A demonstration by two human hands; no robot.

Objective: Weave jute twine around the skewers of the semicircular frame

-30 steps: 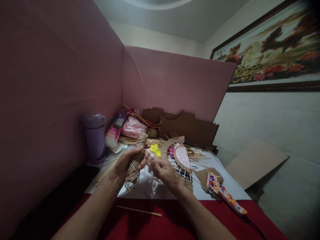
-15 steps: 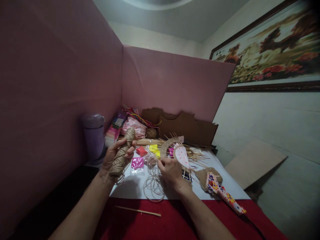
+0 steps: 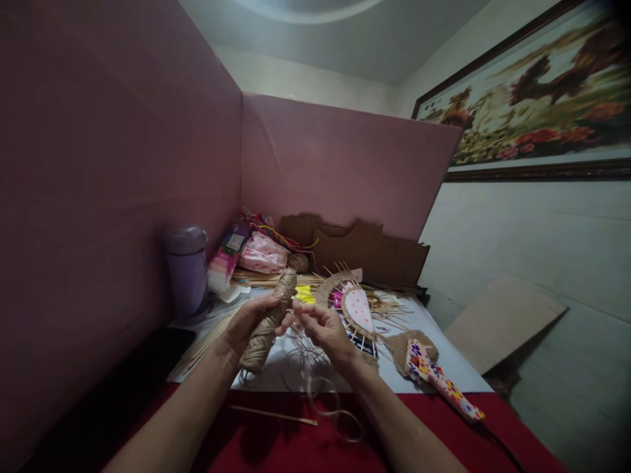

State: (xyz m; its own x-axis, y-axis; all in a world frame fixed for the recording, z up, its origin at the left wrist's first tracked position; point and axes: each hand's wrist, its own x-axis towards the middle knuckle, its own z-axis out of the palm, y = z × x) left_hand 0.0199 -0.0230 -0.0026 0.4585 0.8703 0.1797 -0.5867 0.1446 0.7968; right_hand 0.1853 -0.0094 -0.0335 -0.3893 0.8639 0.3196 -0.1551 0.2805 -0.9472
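My left hand (image 3: 251, 322) is wrapped round a long spool of brown jute twine (image 3: 266, 332), held tilted above the table. Close beside it, my right hand (image 3: 325, 328) is closed in a pinch on a strand of the twine. Loose loops of twine (image 3: 340, 414) hang below both hands, down over the red cloth. Just past my right hand lies a half-round woven piece (image 3: 359, 309) with thin sticks, a jute rim and pink dotted fabric.
A flower-patterned glue gun (image 3: 444, 384) with a cord rests at the right on brown jute. One thin stick (image 3: 273, 414) lies on the red cloth (image 3: 217, 440). A purple tumbler (image 3: 187, 272) stands at the left. Torn cardboard (image 3: 355, 253) leans at the back.
My left hand has moved right with the spool, and the two hands are now close together. The loose loops have been lifted and swing nearer to me.
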